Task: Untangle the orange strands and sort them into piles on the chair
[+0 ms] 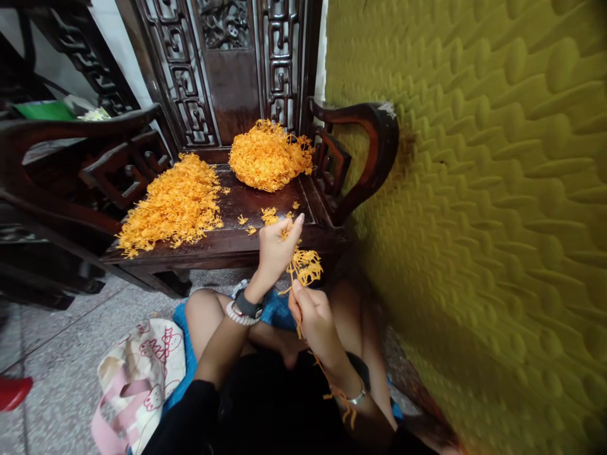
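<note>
Orange pieces, small and spidery, lie on the seat of a dark carved wooden chair (241,246) in two heaps: a sprawling heap (177,202) runs from the back edge to the front left corner, and a rounder mound (270,158) sits by the back right corner. Between them, near the front edge, lie a few loose pieces (269,217). No container holds any of this; the open seat probably serves as the tray, keeping both piles within easy reach and clear of the floor (52,328). Just off that front edge, the left hand (279,246) is closed in a fist with its thumb raised, orange showing in the curl of its fingers, while the right hand (315,319) is closed too, thumb and forefinger pinching an orange strand (307,268) whose tangled part hangs between the hands. Gripping at two points likely keeps that stretch steady. More of the same orange trails along the right forearm, perhaps left loose to stay out of the way; whether it is one length cannot be told. The nearest container is a pale cloth bag (159,341) with a pink strap, on the floor beside the left knee; its contents are hidden.
</note>
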The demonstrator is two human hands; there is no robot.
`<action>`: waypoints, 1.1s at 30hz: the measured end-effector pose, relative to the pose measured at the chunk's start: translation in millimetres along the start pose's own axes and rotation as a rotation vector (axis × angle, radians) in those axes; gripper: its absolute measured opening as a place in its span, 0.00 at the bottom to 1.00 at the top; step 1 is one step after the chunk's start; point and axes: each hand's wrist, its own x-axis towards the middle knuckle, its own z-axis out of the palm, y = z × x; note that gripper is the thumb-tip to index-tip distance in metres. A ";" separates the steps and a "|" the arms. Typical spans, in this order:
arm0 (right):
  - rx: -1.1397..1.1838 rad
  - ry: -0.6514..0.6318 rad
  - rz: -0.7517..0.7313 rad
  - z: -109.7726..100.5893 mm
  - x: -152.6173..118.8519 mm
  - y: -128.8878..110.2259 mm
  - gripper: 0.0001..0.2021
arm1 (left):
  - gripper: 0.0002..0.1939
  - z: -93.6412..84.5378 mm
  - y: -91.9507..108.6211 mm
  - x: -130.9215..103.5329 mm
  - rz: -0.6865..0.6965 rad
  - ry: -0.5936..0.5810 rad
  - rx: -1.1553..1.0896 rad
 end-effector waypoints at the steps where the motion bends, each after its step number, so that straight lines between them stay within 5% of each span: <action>1: 0.021 0.012 -0.005 0.5 1.4 -0.6 0.27 | 0.29 2.6 -2.2 5.9 -0.016 -0.019 -0.035; 7: 0.177 0.116 -0.026 -6.7 2.5 -7.5 0.28 | 0.31 23.5 4.2 31.2 -0.037 -0.164 -0.161; 17: 0.328 0.200 -0.035 -32.6 -6.7 -11.6 0.29 | 0.26 64.0 12.6 41.7 -0.003 -0.296 -0.120; 33: 0.338 0.289 -0.020 -24.7 -13.9 -23.3 0.30 | 0.28 74.3 38.0 58.7 -0.174 -0.433 -0.076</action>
